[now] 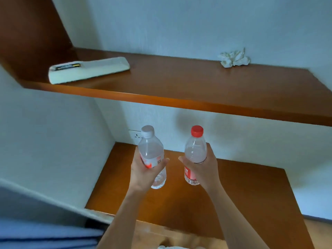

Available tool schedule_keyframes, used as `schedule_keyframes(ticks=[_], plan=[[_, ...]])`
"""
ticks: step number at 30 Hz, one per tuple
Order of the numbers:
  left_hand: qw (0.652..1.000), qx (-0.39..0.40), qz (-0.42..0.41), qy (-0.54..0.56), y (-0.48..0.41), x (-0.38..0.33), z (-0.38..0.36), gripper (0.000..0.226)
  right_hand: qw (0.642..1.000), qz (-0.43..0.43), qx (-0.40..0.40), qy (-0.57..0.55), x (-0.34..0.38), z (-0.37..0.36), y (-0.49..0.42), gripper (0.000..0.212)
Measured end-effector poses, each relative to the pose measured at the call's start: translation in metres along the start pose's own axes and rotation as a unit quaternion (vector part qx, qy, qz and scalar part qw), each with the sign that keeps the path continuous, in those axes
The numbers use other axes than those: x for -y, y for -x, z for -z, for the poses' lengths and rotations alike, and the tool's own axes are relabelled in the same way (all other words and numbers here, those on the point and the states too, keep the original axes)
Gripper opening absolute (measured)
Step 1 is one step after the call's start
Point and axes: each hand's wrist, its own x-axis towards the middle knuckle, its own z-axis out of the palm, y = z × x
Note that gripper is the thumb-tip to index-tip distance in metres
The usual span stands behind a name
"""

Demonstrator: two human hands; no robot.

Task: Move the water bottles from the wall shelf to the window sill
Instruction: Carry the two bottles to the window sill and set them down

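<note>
Both forearms come up from the bottom edge, each hand wrapped around a bottle, held up in the air over the lower wooden surface (251, 191) and below the wall shelf (179, 81). Left hand (143, 173) has its fingers curled tight around the label of the white-capped bottle (151, 151), thumb pressed across the front; that bottle leans a bit to the left. Right hand (203, 169) is clamped on the red-capped bottle (195, 150) around its middle, which sits pretty much upright, red label peeking out below the palm. The two bottles are near each other but not touching. Up on the shelf there's a folded white towel (89, 70) with a dark band on the left side, and a crumpled white tissue (234, 58) way over on the right against the wall. A wall socket (135, 136) shows just behind the left bottle's cap. Something blue and blurry fills the bottom left corner, can't tell what it is.
</note>
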Motion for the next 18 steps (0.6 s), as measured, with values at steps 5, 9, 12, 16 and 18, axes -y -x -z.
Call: schedule_keyframes(ticks=[5,9,12,16,18], plan=[[0.997,-0.082,-0.009,-0.003,0.022,0.013,0.060,0.077,0.991,0.031,0.123,-0.039,0.022,-0.064,0.010,0.076],[0.987,-0.158,-0.016,-0.001,0.050,0.017,0.100,0.066,0.966,0.083,0.235,-0.064,0.045,-0.109,0.024,0.064],[0.970,-0.244,-0.001,-0.006,0.079,0.017,0.119,0.059,0.940,0.119,0.311,-0.080,0.062,-0.134,0.035,0.064],[0.932,-0.361,0.030,0.005,0.130,0.017,0.132,0.061,0.893,0.163,0.406,-0.108,0.078,-0.159,0.058,0.068],[0.909,-0.413,0.053,0.023,0.157,0.021,0.135,0.063,0.867,0.169,0.455,-0.114,0.084,-0.170,0.075,0.074]])
